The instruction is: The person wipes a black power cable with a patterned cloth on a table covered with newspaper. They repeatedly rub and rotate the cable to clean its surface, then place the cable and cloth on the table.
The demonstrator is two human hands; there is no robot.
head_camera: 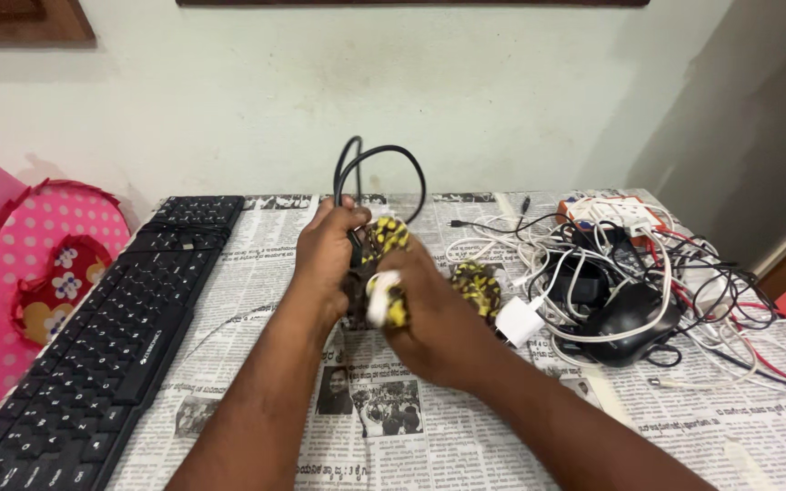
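Mid-counter: left hand fingers clamp black cable; right hand grips yellow-black strap. Loops may spring loose.

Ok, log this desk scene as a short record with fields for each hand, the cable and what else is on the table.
left hand: grips a looped black cable
right hand: wraps a yellow-and-black patterned tie around the bundle
left of hands: black keyboard
right of hands: white charger, black mouse, tangle of wires
surface: newspaper sheets
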